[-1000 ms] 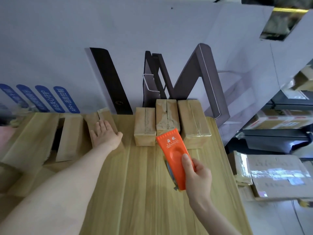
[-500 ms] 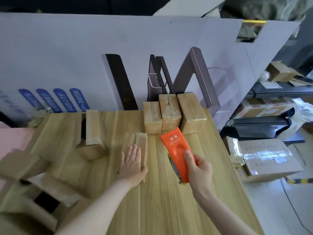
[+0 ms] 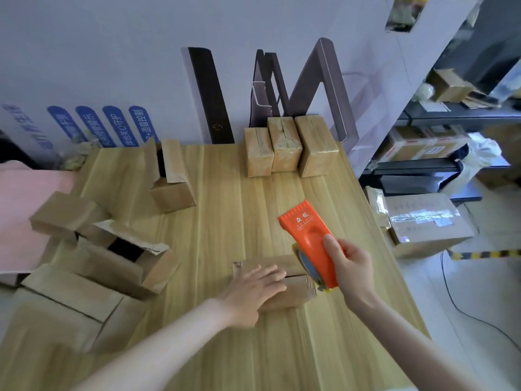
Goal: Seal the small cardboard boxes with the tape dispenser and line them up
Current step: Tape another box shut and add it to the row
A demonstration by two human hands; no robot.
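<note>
The flat left hand [image 3: 255, 289] presses the box [image 3: 293, 294] lying sideways, and the right hand [image 3: 352, 266] grips the tape dispenser [image 3: 310, 244] just above its right end.

Beyond the fingertips we see a pale grey-white wall panel [image 3: 118, 52] rising from the far edge of the wooden table [image 3: 225, 215], its light planks running away from us. Up and to the left of the hands, blue labels [image 3: 110, 125] with white characters are printed on the panel. Straight ahead, a dark brown board [image 3: 210, 94] and purplish metal profiles [image 3: 329, 86] lean against it. To the right of the hands, past the table's edge, dark shelving [image 3: 423, 165] carries cartons, and one large taped carton [image 3: 425, 221] sits on the pale floor [image 3: 479, 320] beside a black cable [image 3: 462, 309]. At far left lies a pink sheet [image 3: 25, 210]. Soft daylight fills the room.
</note>
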